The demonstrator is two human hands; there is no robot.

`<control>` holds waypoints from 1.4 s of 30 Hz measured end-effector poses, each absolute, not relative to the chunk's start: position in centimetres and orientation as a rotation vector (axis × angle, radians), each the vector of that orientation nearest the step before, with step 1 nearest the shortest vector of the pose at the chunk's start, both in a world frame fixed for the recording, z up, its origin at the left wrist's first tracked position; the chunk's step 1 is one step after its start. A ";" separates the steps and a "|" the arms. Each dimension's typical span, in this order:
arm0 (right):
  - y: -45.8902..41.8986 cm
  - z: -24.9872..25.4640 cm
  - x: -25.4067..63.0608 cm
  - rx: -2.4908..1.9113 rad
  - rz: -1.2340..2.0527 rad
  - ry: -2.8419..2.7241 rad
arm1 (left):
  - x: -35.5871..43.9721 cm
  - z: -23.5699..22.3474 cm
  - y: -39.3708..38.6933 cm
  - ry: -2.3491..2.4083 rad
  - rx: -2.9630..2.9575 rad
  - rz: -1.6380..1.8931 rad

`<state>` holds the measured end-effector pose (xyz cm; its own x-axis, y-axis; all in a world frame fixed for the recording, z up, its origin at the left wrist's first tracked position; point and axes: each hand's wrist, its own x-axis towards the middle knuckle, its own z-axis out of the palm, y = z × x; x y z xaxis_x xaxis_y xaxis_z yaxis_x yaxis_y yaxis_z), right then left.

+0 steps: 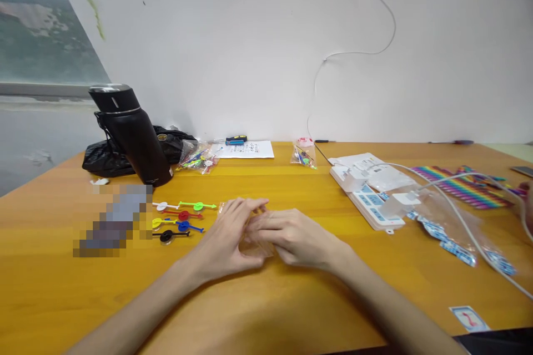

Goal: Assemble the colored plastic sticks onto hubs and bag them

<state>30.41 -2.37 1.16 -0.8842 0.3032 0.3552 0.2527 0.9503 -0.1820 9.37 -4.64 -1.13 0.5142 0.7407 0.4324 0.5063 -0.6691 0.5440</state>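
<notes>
Tabletop (353, 310): yellow-brown wood, faint grain, glossy. Back edge meets the white wall; part of the near edge shows at lower right.

Hands work near the middle of the tabletop, over a crumpled clear plastic film (263, 248). Left hand (233, 238): fingers arched, thumb held apart from them, film in the gap; firmness of its hold cannot be told. Right hand (291, 236): fingers bent together, closed on the film; fingertips partly hidden. The hands are nearly touching.

Left of the left hand, six flat plastic arrows (183, 226) with round hubs lie in loose rows: white, green, red, yellow, blue, black. The green tip points at the left hand, close by. Beyond them toward the left edge, a flat item (119, 219) masked by pixel blocks.

Room: open wood runs from the forearms to the near edge, and behind the hands up to a small clear bag (305, 156) by the back edge. Rightward travel is bounded by a white, rectangular power strip (377, 211) with looping cable.

Left rear: matte black cylindrical bottle (135, 136), before a wrinkled black bag (100, 160). Right rear: ridged rainbow-striped pieces (462, 186). Near edge, right: small card (469, 319), blue-bordered, red mark.
</notes>
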 end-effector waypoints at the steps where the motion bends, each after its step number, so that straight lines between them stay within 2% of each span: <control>1: -2.4 1.0 30.4 -0.430 0.251 -2.743 | 9.4 -1.1 -4.7 1.036 2.414 0.919; 4: -2.4 0.6 30.2 -0.471 0.378 -2.783 | 9.5 -1.2 -4.8 1.025 2.419 0.898; 12: -2.4 0.9 29.7 -0.422 0.373 -2.730 | 9.6 -1.3 -4.8 1.009 2.396 0.921; 20: -2.4 1.0 30.0 -0.482 0.535 -2.708 | 9.5 -1.0 -5.0 1.022 2.421 0.834; 27: -1.5 3.0 31.6 -0.579 1.226 -2.300 | 9.6 -0.7 -5.2 1.079 2.400 0.857; 29: -0.5 2.9 32.3 -0.620 1.299 -2.061 | 9.6 -0.3 -5.4 1.069 2.420 0.862; 34: 2.6 -0.9 31.7 -0.831 1.145 -1.680 | 9.9 -0.2 -5.7 0.943 2.486 0.893; 38: 3.8 -4.2 28.9 -0.988 1.161 -1.848 | 10.2 -0.6 -5.8 0.872 2.499 0.882; 42: 4.8 -5.2 24.6 -0.967 0.992 -2.044 | 10.3 -0.8 -5.8 0.863 2.491 0.897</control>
